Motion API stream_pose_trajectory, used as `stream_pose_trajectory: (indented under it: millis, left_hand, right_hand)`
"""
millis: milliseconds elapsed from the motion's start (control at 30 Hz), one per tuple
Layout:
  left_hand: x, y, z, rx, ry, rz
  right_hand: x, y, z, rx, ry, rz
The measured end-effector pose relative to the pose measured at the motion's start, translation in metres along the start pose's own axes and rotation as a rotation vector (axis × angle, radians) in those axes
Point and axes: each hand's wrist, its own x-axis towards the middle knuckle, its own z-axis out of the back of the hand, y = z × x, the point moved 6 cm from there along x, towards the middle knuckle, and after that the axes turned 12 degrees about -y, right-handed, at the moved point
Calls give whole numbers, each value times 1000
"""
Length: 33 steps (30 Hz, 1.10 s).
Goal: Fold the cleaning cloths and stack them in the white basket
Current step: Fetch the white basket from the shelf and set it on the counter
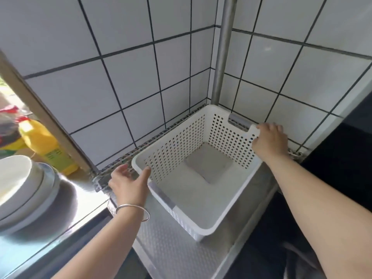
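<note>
- Tiles (128,81), white with dark grout, cover the two walls that meet in a corner at 12 o'clock, where a grey metal pole (223,57) runs upright.
- Steel shelf (173,250), with a dimpled surface, fills the lower middle of the frame and carries the basket, tucked into the corner.
- White basket (179,150), perforated on its walls, sits at the centre with one corner pointing toward the pole and grey strips at its handle cut-outs.
- Stacked white bowls and plates (18,190) stand on a shiny counter at 9 o'clock, well apart from the basket.
- Yellow bottle (46,146) stands at 10 o'clock behind the dishes, beside a window frame (its label is too blurred to read).
- Folded grey cloth (209,163) lies flat on the basket floor, toward the far corner at 1 o'clock of the basket's middle; only one cloth is visible.
- Right hand (268,140) is clamped on the basket's rim at 2 o'clock, fingers curled over the edge next to the far handle cut-out.
- Left hand (128,183) rests against the basket's near-left corner at 8 o'clock, fingers spread, thumb lying on the rim and not closed around it.
- Thin silver bangle (132,211) circles the left wrist.
</note>
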Motion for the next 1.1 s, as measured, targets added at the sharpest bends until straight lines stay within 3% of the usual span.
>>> stream_pose_trajectory:
  millis: [167, 300, 467, 667, 800, 1100]
  left_hand:
    - [-48, 31, -13, -140, 241, 415]
    - [-65, 27, -24, -222, 282, 504]
    - [-54, 29, -20, -289, 214, 504]
    - [-11, 37, 34, -393, 62, 502]
    - [14, 41, 102, -384, 16, 419]
    - [57, 90, 308, -329, -70, 342]
  right_hand:
    - [25, 17, -21, -18, 103, 34]
    - [38, 31, -37, 69, 222, 36]
    - [51, 45, -41, 90, 377, -124]
    - [37, 89, -12, 139, 445, -118]
    - [-8, 132, 12, 232, 605, -104]
    - [-150, 269, 58, 645, 673, -12]
